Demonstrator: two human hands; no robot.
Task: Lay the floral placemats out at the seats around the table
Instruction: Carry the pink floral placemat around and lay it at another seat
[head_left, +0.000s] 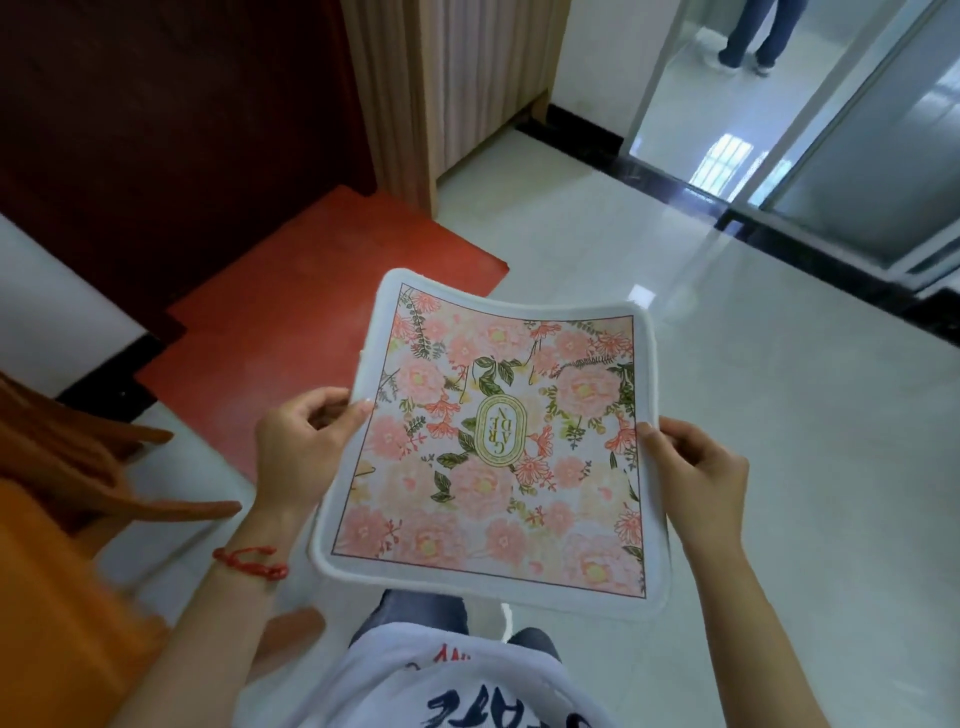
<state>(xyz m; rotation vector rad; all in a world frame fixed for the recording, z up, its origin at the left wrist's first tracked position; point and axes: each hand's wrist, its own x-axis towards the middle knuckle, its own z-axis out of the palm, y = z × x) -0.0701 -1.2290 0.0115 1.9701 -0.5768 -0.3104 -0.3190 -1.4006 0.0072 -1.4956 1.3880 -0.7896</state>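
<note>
I hold a floral placemat (498, 447) flat in front of me at waist height, pink flowers with a white border and a green oval emblem in its middle. My left hand (301, 447) grips its left edge, thumb on top. My right hand (696, 473) grips its right edge the same way. A thin sliver at the left edge suggests more than one mat in the stack, but I cannot tell for sure. No table is in view.
An orange wooden chair (78, 493) stands at the left, close to my left arm. A red floor mat (322, 291) lies ahead by a dark wooden door. Glossy white tiles stretch to the right toward a glass doorway, where another person's legs (753, 36) stand.
</note>
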